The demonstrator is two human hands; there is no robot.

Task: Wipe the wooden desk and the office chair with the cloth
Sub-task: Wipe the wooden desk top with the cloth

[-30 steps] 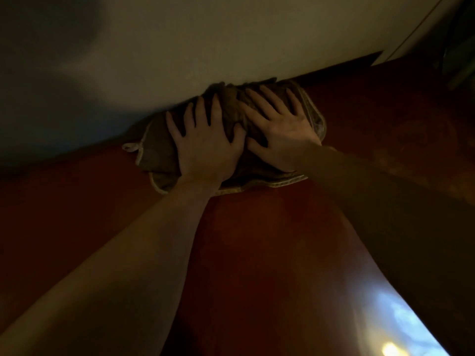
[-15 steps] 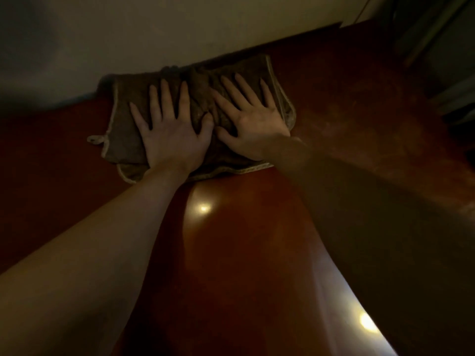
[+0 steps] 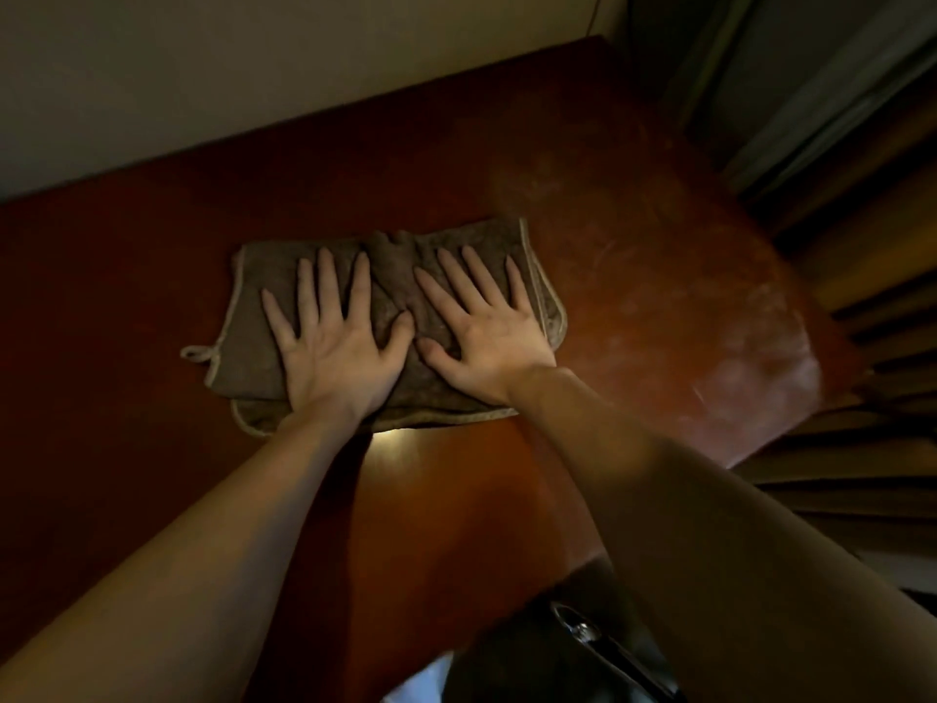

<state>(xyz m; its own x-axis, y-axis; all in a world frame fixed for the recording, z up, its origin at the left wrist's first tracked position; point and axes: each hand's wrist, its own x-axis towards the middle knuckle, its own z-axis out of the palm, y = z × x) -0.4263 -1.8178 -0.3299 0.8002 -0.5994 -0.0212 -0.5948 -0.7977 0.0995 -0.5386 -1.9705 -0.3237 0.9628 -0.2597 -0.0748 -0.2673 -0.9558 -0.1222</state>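
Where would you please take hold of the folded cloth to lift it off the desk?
Pinch the small loop at the near-left corner of the cloth, coming from the left: it juts out onto the desk, clear of the left hand and right hand pressing flat.

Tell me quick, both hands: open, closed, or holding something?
Left hand: open, fingers spread, pressing flat on the cloth.
Right hand: open, fingers spread, pressing flat on the same cloth on the wooden desk.

Dim rm; pale wall [image 3: 253, 68] at back, dark slats [image 3: 887, 347] on rt.
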